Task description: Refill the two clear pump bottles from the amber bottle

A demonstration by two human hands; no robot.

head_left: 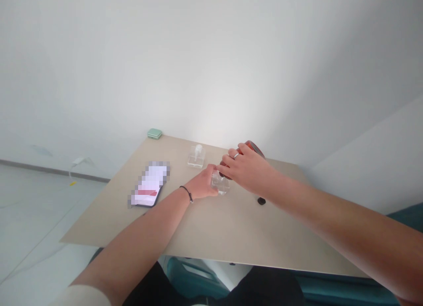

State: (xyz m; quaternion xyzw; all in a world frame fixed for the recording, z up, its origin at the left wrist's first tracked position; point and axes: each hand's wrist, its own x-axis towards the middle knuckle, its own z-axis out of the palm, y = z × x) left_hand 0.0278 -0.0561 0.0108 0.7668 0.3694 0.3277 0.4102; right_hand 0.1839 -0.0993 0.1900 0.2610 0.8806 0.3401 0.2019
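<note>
Touching a clear glass bottle (220,184) with left-hand fingers (207,174).

The beige counter (211,233) is a flat, rectangular top, seen at an angle, with its far edge at 12 o'clock. At its far corner, around 11 o'clock, sits a pale green rounded case (154,133). A smartphone (147,184) lies flat at 9 o'clock, its screen blurred out. A clear square glass bottle (196,158) with a clear top stands upright near 12 o'clock. A second clear glass bottle (220,184) sits near the centre, partly covered. A small black round object (261,201) rests apart at 3 o'clock.
</note>
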